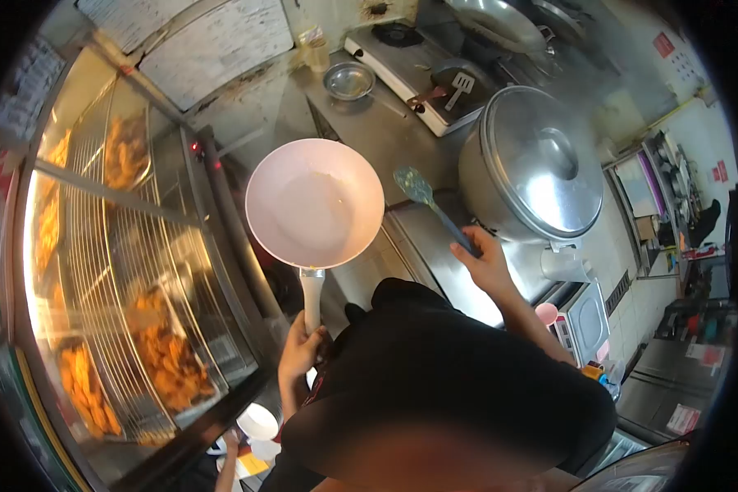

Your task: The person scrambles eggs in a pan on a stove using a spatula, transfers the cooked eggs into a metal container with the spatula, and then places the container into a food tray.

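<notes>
Left of centre in the frame, holding the pink pan (pixel 315 201) by its pale handle (pixel 312 299) in the left hand (pixel 301 348), closing narrowly around the lower end. Turning the open bowl of the pan up toward the camera, showing a few small specks on its inner surface. Running the pan's long axis nearly upright through the frame, aiming the bowl toward the top edge and the handle toward the bottom, leaning only very slightly.

Right of centre, gripping the spatula (pixel 430 202) near the end of its dark handle in the right hand (pixel 484 261), also closing narrowly. Slanting its long axis from lower right to upper left, pointing the speckled blade (pixel 412 184) up and leftward, just beside the pan's right rim but apart from it.

At the upper right, standing close to a large lidded pot (pixel 533 164). Toward the top, facing a stove (pixel 385 61) bearing a dark pan (pixel 451 78) and a slotted turner (pixel 461 88), with a small round metal vessel (pixel 349 81) to its left. Along the left side, working next to a lit display case (pixel 168 215) holding trays of browned food (pixel 168 361).
</notes>
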`<move>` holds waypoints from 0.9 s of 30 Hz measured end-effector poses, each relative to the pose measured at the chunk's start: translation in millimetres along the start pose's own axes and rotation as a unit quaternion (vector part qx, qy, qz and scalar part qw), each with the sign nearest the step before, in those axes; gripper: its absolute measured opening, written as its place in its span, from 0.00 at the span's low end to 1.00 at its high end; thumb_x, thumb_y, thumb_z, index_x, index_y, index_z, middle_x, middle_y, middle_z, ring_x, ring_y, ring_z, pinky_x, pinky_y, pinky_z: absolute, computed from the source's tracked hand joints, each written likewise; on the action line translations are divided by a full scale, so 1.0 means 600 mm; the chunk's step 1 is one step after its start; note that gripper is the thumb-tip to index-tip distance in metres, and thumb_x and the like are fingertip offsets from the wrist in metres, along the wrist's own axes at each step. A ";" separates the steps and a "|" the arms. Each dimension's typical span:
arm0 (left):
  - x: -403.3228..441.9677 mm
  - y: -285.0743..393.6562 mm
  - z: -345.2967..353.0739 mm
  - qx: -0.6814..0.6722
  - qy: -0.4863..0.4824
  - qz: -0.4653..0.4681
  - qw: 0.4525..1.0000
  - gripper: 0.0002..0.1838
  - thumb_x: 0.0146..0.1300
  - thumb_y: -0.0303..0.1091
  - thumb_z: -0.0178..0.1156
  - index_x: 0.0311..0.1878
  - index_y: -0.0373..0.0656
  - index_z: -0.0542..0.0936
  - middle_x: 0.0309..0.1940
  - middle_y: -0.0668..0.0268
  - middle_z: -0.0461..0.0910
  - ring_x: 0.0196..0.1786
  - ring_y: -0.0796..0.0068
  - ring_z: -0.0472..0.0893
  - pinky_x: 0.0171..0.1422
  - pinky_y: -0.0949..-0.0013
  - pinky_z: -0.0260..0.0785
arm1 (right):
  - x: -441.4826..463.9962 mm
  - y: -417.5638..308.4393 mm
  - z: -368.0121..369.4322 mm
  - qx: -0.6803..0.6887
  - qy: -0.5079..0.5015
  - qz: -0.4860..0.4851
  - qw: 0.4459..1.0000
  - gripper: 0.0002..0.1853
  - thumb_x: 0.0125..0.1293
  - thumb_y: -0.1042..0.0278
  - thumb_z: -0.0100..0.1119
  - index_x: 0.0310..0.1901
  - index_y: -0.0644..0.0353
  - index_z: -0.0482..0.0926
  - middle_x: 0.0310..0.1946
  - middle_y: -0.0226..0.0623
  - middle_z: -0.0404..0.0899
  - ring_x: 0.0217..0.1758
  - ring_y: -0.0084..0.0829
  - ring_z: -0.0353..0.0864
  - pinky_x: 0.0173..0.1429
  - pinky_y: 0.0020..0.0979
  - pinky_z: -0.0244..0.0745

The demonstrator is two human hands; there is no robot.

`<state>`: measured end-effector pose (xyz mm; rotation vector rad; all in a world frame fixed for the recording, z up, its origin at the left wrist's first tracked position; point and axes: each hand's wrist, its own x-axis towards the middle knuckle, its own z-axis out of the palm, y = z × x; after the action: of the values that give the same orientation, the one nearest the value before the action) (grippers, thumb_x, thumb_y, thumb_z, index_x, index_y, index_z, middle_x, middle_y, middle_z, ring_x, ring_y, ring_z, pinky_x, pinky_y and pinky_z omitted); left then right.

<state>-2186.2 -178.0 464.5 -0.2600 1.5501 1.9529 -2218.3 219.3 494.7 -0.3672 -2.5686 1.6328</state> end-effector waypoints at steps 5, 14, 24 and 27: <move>0.151 0.103 -0.027 0.081 -0.007 0.022 0.996 0.09 0.70 0.23 0.56 0.49 0.40 0.68 0.21 0.71 0.68 0.14 0.81 0.67 0.17 0.74 0.60 | 0.017 0.070 0.017 0.040 0.075 0.087 0.993 0.14 0.66 0.64 0.69 0.45 0.64 0.80 0.22 0.24 0.72 0.26 0.17 0.67 0.31 0.25 0.62; 0.501 0.303 -0.004 0.202 -0.045 0.063 0.976 0.10 0.65 0.28 0.60 0.46 0.39 0.71 0.21 0.71 0.70 0.13 0.80 0.69 0.15 0.74 0.60 | 0.118 0.169 0.005 0.032 0.120 0.146 0.982 0.12 0.64 0.65 0.68 0.42 0.64 0.82 0.21 0.34 0.77 0.23 0.23 0.71 0.29 0.30 0.66; 0.980 0.507 0.074 0.286 -0.121 0.105 0.945 0.07 0.57 0.28 0.58 0.37 0.39 0.73 0.20 0.69 0.71 0.14 0.79 0.69 0.19 0.72 0.60 | 0.272 0.153 0.068 -0.012 0.157 0.218 0.963 0.14 0.64 0.61 0.69 0.44 0.63 0.83 0.21 0.40 0.81 0.21 0.29 0.77 0.29 0.34 0.70; 1.175 0.563 0.061 0.351 -0.199 0.121 0.907 0.07 0.59 0.30 0.59 0.37 0.40 0.74 0.19 0.68 0.72 0.15 0.77 0.71 0.19 0.70 0.61 | 0.344 0.144 0.108 -0.045 0.131 0.262 0.955 0.14 0.64 0.61 0.69 0.43 0.64 0.84 0.20 0.43 0.81 0.21 0.35 0.79 0.30 0.35 0.71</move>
<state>-2927.1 61.1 386.8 0.6198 1.9270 1.3568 -2417.0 246.7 375.9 -1.2711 -2.4716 1.4599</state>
